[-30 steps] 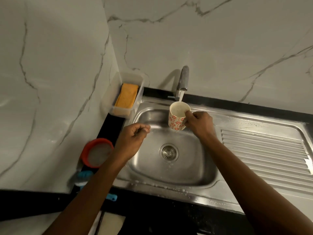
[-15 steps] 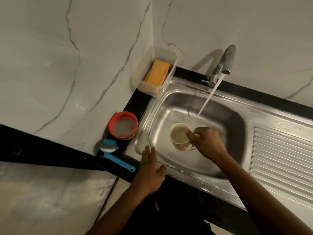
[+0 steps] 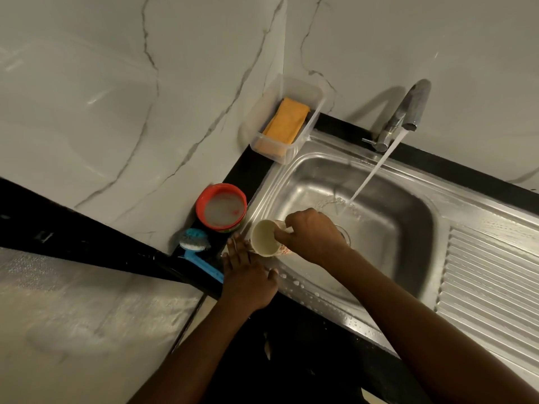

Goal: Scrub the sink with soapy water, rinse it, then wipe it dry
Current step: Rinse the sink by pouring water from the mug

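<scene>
Head view, sink (image 3: 408,237): steel basin set in the black counter (image 3: 248,170), droplets beading along the front rim, draining board (image 3: 490,287) off to the right.
Tap (image 3: 408,109): running, and the stream (image 3: 370,176) lands in the basin clear of the cup.
Right hand (image 3: 315,237): grip wrapped round the patterned cup (image 3: 264,237), thumb on the rim. The cup is tipped well over, mouth towards the left front corner of the sink.
Left hand (image 3: 248,281): nothing in it, fingers straight and flat on the corner rim, fingertips just beside the cup's mouth.
Step in hand: looks like the rinse, with cupped water carried to a corner the tap can't reach.
Doing it well: pour slow and low along the rim so the water sheets into the basin and not over the counter edge. Let the flat left palm sweep the suds inward behind the pour, then work round the rim corner by corner, refilling under the stream.
Watch out: a wet cup held one-handed is slippery, so firm fingers are needed.
Left counter: red bowl (image 3: 221,207) of cloudy water, blue brush (image 3: 195,243) just in front of it, both apart from the hands.
Clear tub (image 3: 315,112): orange cloth (image 3: 287,119) inside, dry-looking and handy for the wipe.
</scene>
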Available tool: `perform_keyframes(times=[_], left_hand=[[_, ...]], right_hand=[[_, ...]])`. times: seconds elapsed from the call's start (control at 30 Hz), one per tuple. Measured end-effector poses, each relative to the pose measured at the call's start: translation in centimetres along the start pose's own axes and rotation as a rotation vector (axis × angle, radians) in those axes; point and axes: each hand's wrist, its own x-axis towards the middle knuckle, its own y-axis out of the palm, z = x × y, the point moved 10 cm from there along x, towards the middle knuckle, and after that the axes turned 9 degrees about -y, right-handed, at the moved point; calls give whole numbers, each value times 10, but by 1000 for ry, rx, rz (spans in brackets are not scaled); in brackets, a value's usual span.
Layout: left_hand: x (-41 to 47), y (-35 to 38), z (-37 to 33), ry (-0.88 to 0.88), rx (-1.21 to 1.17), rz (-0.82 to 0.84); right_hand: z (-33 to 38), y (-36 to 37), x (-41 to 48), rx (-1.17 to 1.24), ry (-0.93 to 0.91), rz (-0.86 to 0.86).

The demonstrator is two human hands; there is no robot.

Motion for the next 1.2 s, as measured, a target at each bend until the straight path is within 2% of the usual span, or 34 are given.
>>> perform_keyframes(times=[0.13, 0.3, 0.53, 0.63, 0.77, 0.9, 1.0, 1.07, 1.2], left_hand=[[-1, 8, -6, 93, 55, 21], [-10, 20, -18, 244, 121, 132], [6, -4, 0, 109, 79, -12], [1, 6, -4, 158, 119, 31], [-12, 20, -10, 248, 110, 184], [-7, 6, 8, 142, 125, 99], [-9, 7, 11, 140, 182, 58], [-11, 11, 6, 184, 216, 81], [-12, 9, -3, 294, 229, 201]], right_hand=[[-29, -3, -11, 43, 82, -8], [-42, -11, -11, -49, 115, -23], [-4, -2, 6, -71, 5, -13], [-1, 3, 4, -36, -13, 11], [-25, -1, -13, 103, 37, 2], [-53, -14, -36, 104, 94, -36], [-59, -23, -47, 8, 138, -27], [-54, -25, -51, -51, 146, -30], [-38, -25, -52, -4, 178, -84]])
